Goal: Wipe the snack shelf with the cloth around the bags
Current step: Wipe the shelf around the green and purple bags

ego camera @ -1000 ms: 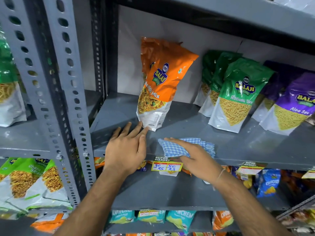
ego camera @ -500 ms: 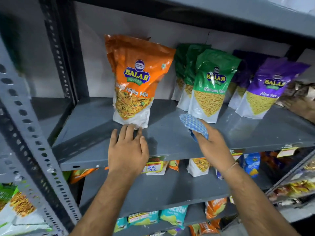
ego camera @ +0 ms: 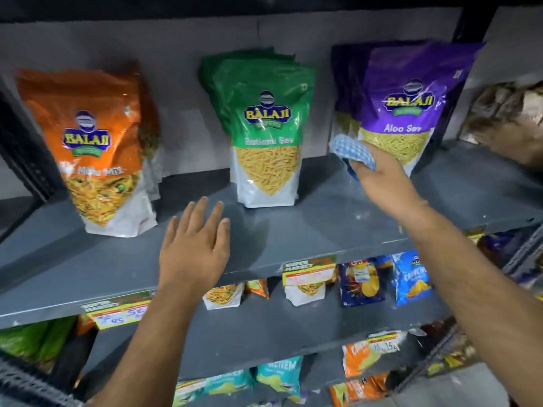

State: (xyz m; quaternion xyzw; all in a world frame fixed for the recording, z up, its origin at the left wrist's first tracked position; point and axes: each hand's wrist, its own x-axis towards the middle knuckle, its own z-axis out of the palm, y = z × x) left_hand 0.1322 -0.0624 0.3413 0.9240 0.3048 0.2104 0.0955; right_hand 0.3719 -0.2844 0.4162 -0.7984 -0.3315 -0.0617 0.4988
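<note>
Right hand (ego camera: 385,177): fingers closed around a bunched blue-and-white checked cloth (ego camera: 352,152). The cloth sits at the fingertips, far on the grey snack shelf (ego camera: 293,233), in the gap between the green bags and the purple bags, just in front of the lower left corner of the front purple bag (ego camera: 411,104). Whether the cloth touches the shelf surface cannot be told

Left hand (ego camera: 194,245): empty, palm down, fingers spread wide and pointing far. It lies over the near part of the shelf, between the orange bag and the front green bag, touching neither. Contact with the shelf surface cannot be confirmed

Bags on the shelf, left to right:
- Orange bag (ego camera: 97,148), marked "Balaji", upright, with at least one more bag behind it
- Green bag (ego camera: 267,133), marked "Balaji", upright at the centre, at the front of a row of like bags
- Purple bag, marked "Aloo Sev", upright at the right, with further purple bags behind it

The rows stand well apart, with bare grey shelf between them. A crumpled brown package (ego camera: 508,118) lies at the far right end

Yellow price labels (ego camera: 308,273) hang on the near edge of the shelf. The lower shelves (ego camera: 264,327) carry smaller snack packets in blue, orange and teal
</note>
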